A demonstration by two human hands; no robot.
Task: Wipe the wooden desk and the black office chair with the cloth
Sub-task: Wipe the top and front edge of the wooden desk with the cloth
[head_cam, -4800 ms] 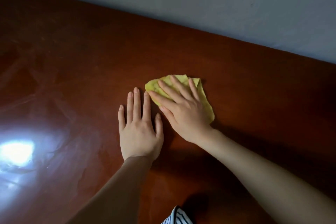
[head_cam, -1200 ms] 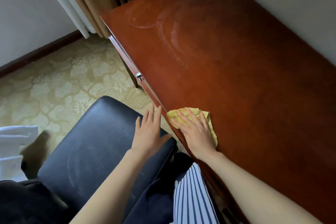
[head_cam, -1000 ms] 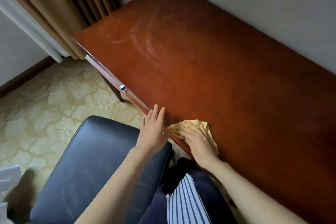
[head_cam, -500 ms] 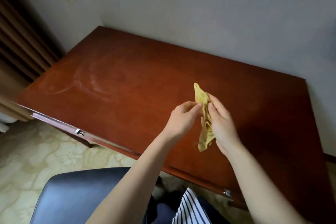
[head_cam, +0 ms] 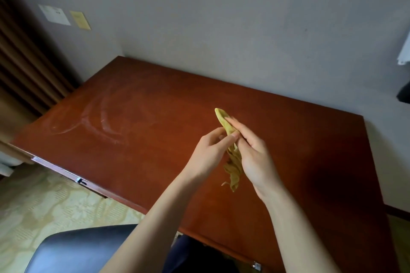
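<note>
Both hands hold the yellow cloth (head_cam: 233,162) up in the air above the reddish wooden desk (head_cam: 155,131). My left hand (head_cam: 210,150) pinches the cloth near its middle with fingertips and thumb. My right hand (head_cam: 253,153) grips it from the right, fingers laid along its upper part. The cloth hangs bunched and vertical between them, with its top end poking above my fingers and its lower end dangling free. Pale curved wipe streaks mark the desk's left half. The black office chair (head_cam: 82,248) shows its seat at the bottom left, in front of the desk.
A grey wall (head_cam: 221,17) backs the desk, with two small notices (head_cam: 64,15) on the left. Brown curtains (head_cam: 20,68) hang at the far left. Patterned carpet (head_cam: 44,201) lies below the desk's front edge. A dark object (head_cam: 403,93) sits at the right edge.
Since 1.2 s ago my right hand lifted the cloth off the desk's front edge and my left hand left the chair to pinch it. In the last half second, almost nothing moved.
</note>
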